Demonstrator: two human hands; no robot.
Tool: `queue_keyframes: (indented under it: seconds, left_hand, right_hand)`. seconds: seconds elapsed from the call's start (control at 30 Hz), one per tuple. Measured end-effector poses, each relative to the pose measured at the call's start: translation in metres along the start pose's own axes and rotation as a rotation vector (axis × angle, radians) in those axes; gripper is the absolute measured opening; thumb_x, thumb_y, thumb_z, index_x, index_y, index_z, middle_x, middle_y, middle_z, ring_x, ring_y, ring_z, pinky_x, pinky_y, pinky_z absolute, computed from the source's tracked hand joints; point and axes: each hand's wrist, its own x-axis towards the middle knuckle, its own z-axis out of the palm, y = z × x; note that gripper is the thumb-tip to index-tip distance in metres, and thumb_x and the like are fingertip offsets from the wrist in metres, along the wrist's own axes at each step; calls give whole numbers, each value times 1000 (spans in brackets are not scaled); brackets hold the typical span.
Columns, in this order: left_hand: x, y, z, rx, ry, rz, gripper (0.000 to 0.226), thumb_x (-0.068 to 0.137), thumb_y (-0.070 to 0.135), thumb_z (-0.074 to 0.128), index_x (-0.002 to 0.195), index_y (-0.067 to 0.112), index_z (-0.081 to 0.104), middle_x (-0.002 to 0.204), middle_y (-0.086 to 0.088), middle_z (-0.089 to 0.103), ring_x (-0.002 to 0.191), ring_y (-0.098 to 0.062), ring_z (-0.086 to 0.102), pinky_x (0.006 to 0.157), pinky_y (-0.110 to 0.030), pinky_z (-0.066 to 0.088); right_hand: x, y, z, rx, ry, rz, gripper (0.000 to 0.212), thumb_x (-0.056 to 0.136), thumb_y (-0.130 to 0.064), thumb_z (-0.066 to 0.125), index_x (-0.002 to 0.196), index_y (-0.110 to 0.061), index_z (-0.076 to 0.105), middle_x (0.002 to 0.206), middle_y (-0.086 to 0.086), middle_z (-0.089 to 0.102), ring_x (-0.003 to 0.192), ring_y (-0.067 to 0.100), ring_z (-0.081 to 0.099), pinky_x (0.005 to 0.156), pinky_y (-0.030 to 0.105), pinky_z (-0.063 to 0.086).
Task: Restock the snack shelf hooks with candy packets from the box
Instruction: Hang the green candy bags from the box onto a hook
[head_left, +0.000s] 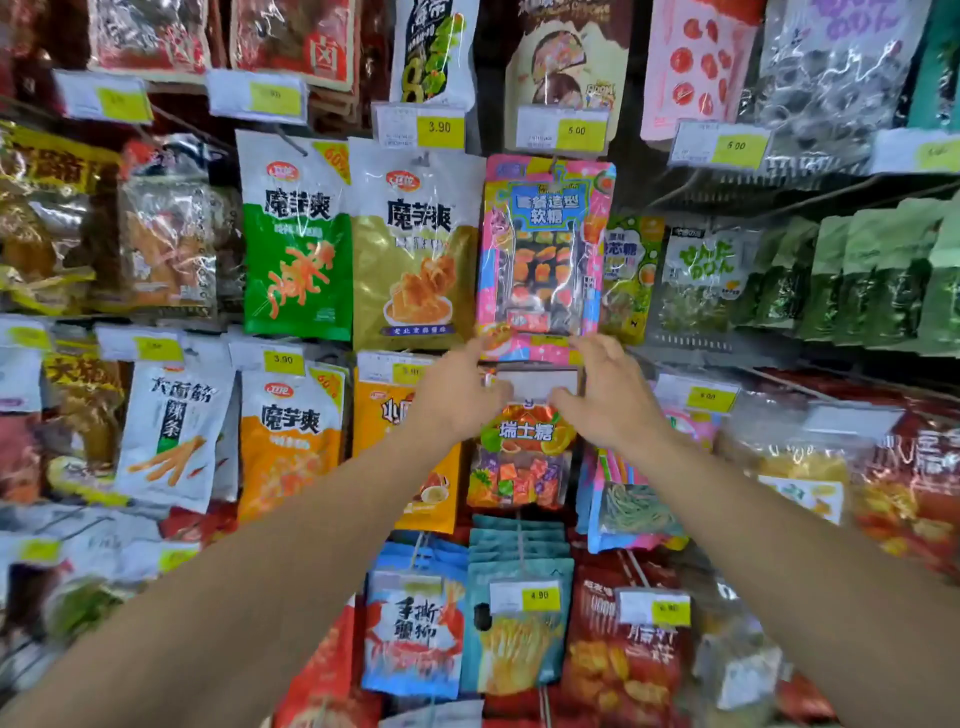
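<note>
Centrally, the pink packet (545, 260) is hung upright on its hook; its bottom edge is touched from just below by both hands, left (457, 395) and right (608, 395), fingers extended, nothing gripped.

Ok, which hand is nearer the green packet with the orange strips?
Left. The left hand sits just below and right of the green packet; the right hand is farther right.

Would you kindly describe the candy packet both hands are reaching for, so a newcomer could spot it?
On the hook wall, find the two white konjac bags at centre. Immediately right hangs the pink candy packet, above the left hand and right hand. Its clear window shows sushi-shaped sweets.
</note>
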Motion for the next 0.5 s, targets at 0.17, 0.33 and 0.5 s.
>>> queue_keyframes:
  seconds: [0.17,0.33,0.5]
  left_hand:
    - [-86,-20,13,-68,-83,-91,60,86,33,68,141,20,48,133,-8,60,121,-26,56,92,-30,43]
    - [-179,-51,27,-69,-197,-271,63,82,37,67,141,20,50,134,-7,60,117,-26,60,94,-32,46]
    - [-279,-79,30,-45,-339,-457,59,85,36,66,139,18,51,135,-8,59,120,-24,57,94,-28,42]
  right_hand:
    - [-85,-14,39,9,-114,-31,66,84,-36,63,143,-17,42,144,5,39,130,31,41,105,42,40]
    - [-179,-20,82,15,-336,-49,65,89,-34,62,145,-11,39,145,8,38,131,33,39,108,40,35]
    - [-274,-24,129,71,-576,19,64,88,-41,59,143,-12,41,141,9,43,132,32,40,109,39,35]
